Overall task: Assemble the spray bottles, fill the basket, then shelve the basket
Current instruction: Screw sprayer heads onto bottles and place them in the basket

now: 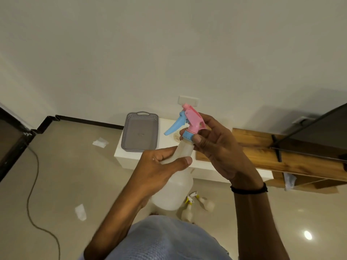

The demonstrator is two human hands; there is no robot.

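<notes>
Glossy tile floor | translucent bottle gripped by left hand | right hand pinching pink-blue sprayer

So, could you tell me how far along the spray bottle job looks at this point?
Early on. Two small bottles on the floor already carry yellow-white spray heads. In hand: the left hand grips the large bottle while the right hand holds the pink and blue sprayer at its neck. Left: the grey basket on the white cabinet looks empty and is not shelved.
</notes>
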